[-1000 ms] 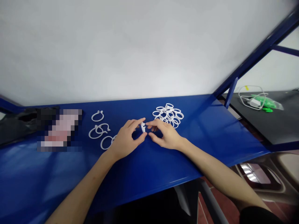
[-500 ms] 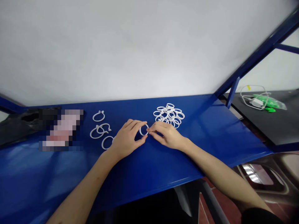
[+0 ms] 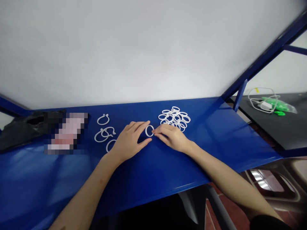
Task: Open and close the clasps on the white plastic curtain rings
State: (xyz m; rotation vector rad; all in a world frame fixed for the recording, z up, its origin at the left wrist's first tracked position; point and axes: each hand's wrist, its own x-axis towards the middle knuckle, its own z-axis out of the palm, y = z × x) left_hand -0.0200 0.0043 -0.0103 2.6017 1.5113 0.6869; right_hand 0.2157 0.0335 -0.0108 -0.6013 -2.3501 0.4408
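Right hand [image 3: 173, 137] pinches a round, white plastic ring [image 3: 146, 131]; left hand [image 3: 127, 141] beside it, fingers spread wide!

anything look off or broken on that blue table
Nothing looks spilled or clearly damaged. One oddity: some rings at left have a gap between knobbed ends, unlike the mostly closed-looking ones in the pile at right; that may be their design. The pixelated patch at far left hides detail.

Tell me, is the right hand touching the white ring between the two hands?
Touching: the head view shows the right hand pinching the white ring between thumb and fingertips, at the edge nearest that hand.
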